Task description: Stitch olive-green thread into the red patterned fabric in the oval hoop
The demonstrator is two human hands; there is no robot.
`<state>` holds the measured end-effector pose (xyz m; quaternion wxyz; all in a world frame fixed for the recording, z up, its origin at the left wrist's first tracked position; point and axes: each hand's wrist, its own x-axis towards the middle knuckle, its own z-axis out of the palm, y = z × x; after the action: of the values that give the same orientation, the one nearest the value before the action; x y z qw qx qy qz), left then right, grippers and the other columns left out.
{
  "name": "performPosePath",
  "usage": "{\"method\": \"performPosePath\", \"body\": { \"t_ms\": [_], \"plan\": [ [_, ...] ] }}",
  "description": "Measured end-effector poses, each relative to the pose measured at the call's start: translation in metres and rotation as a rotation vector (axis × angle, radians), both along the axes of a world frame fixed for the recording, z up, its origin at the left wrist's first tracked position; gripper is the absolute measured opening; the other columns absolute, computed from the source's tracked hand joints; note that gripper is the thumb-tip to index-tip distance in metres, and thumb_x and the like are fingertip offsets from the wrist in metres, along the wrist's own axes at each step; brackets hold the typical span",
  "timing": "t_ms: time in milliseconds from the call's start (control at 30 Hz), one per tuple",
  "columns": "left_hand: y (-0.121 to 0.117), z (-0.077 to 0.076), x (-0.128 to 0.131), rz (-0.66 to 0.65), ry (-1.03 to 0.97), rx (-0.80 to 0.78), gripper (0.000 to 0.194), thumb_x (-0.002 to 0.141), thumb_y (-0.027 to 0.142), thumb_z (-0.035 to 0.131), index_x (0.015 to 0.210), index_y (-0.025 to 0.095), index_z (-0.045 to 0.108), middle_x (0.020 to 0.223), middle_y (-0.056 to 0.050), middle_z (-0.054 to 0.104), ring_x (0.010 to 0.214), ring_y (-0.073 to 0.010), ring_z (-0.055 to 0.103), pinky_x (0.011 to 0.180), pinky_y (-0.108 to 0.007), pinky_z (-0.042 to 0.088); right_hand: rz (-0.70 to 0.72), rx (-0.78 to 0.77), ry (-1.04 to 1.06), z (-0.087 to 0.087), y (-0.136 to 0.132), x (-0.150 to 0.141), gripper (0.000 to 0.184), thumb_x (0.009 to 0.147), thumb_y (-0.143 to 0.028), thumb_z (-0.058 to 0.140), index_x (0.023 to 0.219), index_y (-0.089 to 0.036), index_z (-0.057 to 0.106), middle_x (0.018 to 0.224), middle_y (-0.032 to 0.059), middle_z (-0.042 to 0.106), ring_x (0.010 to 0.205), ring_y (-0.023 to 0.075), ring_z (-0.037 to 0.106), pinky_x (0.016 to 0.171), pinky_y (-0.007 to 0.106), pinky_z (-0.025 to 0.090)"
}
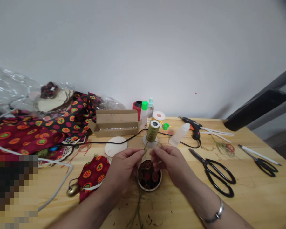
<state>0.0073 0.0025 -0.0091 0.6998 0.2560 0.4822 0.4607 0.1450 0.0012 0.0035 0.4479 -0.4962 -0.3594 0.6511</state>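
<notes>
Both hands meet over a round piece (149, 178) with a pale rim and dark patterned fabric. My left hand (124, 168) pinches olive-green thread (139, 206) between thumb and index finger. My right hand (170, 162) is also closed, fingertips on the same thread, which arches in a small loop between the hands. Loose strands trail over the round piece toward the table's near edge. Just beyond the fingers an olive thread spool (153, 132) stands upright. Left of my left hand lies red patterned fabric (92, 171) with a brass bell (73, 190) beside it.
Large black-handled scissors (212, 173) lie to the right, with smaller scissors (264, 165) farther over. Behind are a glue gun (193, 125), a white bottle (180, 135) and an open cardboard box (116, 127). Patterned cloth (38, 133) and a white cable (54, 197) occupy the left.
</notes>
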Motion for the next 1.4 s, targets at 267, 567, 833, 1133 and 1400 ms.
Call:
{"method": "performPosePath", "body": {
  "t_ms": [267,567,833,1133,1400],
  "plan": [
    [-0.002,-0.003,0.001,-0.023,-0.005,0.049,0.02,0.062,0.028,0.071,0.077,0.015,0.068,0.053,0.002,0.058,0.047,-0.0107,0.052,0.048,-0.022,0.041,0.182,-0.062,0.093,-0.005,-0.004,-0.005,0.025,0.069,-0.035,0.064,0.061,-0.012,0.056,0.049,-0.0046,0.046,0.039,0.005,0.04,0.038,0.018,0.033],
    [-0.001,0.0,0.003,-0.009,0.003,0.001,0.022,0.06,0.028,0.072,0.077,0.016,0.067,0.048,0.005,0.052,0.043,-0.0091,0.048,0.045,-0.022,0.041,0.254,-0.105,0.321,-0.01,-0.002,-0.003,0.009,0.066,-0.018,0.061,0.061,-0.011,0.059,0.061,0.0015,0.056,0.054,0.0097,0.051,0.054,0.022,0.04],
    [0.001,0.002,-0.002,-0.005,-0.014,0.024,0.015,0.062,0.026,0.071,0.065,0.013,0.063,0.042,0.008,0.043,0.036,-0.0031,0.033,0.036,-0.015,0.025,0.354,-0.014,0.411,0.004,0.002,0.012,0.008,0.067,-0.02,0.054,0.062,-0.015,0.057,0.077,0.0039,0.062,0.059,0.013,0.057,0.057,0.027,0.045],
    [0.006,0.007,-0.003,0.01,-0.097,-0.005,0.017,0.063,0.025,0.071,0.059,0.014,0.058,0.037,0.011,0.032,0.033,-0.0018,0.023,0.033,-0.015,0.018,0.156,0.634,-0.951,0.035,0.0,0.05,0.024,0.08,-0.026,0.051,0.06,-0.015,0.06,0.054,0.0007,0.056,0.052,0.0108,0.047,0.048,0.022,0.033],
    [0.0,0.006,-0.003,-0.04,-0.097,0.016,0.016,0.065,0.026,0.069,0.062,0.014,0.06,0.038,0.011,0.032,0.034,-0.0016,0.024,0.034,-0.015,0.017,0.092,0.877,-0.526,0.018,-0.019,0.01,0.019,0.079,-0.016,0.052,0.061,-0.017,0.059,0.074,0.0064,0.06,0.067,0.0148,0.055,0.062,0.027,0.043]
  ]
}}
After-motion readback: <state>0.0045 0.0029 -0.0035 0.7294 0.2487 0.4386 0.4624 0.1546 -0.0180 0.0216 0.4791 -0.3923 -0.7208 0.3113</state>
